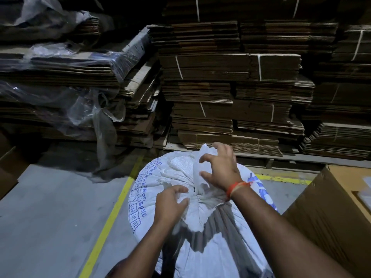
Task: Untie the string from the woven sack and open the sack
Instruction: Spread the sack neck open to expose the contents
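A full white woven sack (216, 243) with blue print stands on the floor in front of me. Its mouth is gathered into a tight neck (197, 194), with loose fabric flaring above and below it. The string itself is too small to make out among the folds. My left hand (170, 203) rests on the sack just left of the neck, fingers curled and touching the fabric. My right hand (220, 169), with an orange thread on the wrist, hovers over the flared top with fingers spread, holding nothing.
Tall stacks of flattened cardboard (230, 87) fill the background, some wrapped in clear plastic (80, 101) at left. A cardboard box (331, 207) stands close on the right of the sack. A yellow floor line (112, 213) runs along the left.
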`<action>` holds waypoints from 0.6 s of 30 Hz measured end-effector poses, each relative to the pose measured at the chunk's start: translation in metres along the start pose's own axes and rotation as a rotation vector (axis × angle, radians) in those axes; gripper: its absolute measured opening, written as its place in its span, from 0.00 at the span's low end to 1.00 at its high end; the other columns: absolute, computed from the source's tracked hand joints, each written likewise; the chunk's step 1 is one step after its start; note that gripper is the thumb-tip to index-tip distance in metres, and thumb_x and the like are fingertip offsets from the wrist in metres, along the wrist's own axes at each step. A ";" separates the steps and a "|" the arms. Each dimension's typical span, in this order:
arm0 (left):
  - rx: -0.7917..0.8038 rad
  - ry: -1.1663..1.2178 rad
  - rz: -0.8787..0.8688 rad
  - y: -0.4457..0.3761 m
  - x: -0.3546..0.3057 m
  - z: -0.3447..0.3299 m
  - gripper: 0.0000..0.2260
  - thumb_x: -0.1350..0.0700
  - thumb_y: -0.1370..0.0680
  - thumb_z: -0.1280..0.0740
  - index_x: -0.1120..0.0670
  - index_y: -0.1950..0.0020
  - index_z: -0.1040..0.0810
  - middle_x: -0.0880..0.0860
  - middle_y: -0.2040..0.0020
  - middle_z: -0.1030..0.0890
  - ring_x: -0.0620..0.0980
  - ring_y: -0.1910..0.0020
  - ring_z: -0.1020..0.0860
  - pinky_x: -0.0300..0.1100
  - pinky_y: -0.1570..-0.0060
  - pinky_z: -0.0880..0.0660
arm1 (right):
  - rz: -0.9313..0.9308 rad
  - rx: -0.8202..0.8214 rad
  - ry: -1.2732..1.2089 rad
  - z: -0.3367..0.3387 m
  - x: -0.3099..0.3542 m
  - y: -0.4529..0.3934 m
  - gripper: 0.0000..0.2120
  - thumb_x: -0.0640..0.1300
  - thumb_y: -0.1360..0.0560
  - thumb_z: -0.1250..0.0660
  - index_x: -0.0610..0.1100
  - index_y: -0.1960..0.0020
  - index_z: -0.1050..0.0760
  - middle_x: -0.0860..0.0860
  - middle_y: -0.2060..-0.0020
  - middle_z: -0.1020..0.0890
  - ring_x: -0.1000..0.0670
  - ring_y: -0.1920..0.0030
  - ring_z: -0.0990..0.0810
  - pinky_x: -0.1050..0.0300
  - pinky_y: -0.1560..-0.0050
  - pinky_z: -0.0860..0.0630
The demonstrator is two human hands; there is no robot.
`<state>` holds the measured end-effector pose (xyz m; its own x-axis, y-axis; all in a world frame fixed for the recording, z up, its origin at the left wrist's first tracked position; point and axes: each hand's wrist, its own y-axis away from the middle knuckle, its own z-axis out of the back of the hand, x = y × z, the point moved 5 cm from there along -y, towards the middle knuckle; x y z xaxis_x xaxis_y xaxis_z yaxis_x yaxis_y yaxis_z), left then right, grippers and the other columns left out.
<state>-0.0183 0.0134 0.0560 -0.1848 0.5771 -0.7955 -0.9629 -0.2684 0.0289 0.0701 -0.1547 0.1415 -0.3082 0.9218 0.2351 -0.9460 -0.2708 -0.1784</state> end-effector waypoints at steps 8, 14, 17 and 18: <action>0.073 0.021 0.017 0.000 0.022 0.004 0.27 0.57 0.26 0.23 0.51 0.26 0.22 0.52 0.29 0.20 0.50 0.30 0.22 0.33 0.37 0.31 | -0.051 0.472 -0.036 -0.071 -0.037 -0.006 0.26 0.43 0.26 0.26 0.50 0.28 0.23 0.45 0.32 0.20 0.42 0.32 0.22 0.51 0.31 0.25; -0.049 -0.013 -0.006 0.009 0.037 0.029 0.28 0.58 0.26 0.23 0.50 0.26 0.23 0.54 0.27 0.21 0.54 0.20 0.32 0.43 0.28 0.33 | -0.114 0.211 -0.179 -0.038 -0.081 0.038 0.07 0.45 0.25 0.31 0.51 0.50 0.15 0.51 0.56 0.12 0.47 0.52 0.16 0.52 0.55 0.22; -0.101 -0.005 -0.029 0.022 0.031 0.044 0.28 0.59 0.26 0.23 0.52 0.26 0.22 0.55 0.27 0.22 0.55 0.22 0.30 0.47 0.27 0.31 | -0.139 0.191 -0.125 -0.017 -0.093 0.063 0.09 0.49 0.24 0.32 0.47 0.56 0.15 0.49 0.63 0.14 0.48 0.61 0.18 0.51 0.60 0.23; -0.112 -0.010 -0.045 0.026 0.029 0.049 0.28 0.59 0.26 0.22 0.53 0.26 0.22 0.55 0.27 0.22 0.55 0.23 0.28 0.47 0.28 0.30 | -0.139 0.187 -0.106 -0.012 -0.093 0.071 0.12 0.51 0.23 0.32 0.45 0.58 0.16 0.49 0.65 0.15 0.48 0.63 0.19 0.52 0.63 0.26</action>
<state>-0.0580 0.0612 0.0637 -0.1448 0.5978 -0.7885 -0.9423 -0.3265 -0.0745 0.0325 -0.2568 0.0956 -0.1737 0.9223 0.3452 -0.9790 -0.1996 0.0405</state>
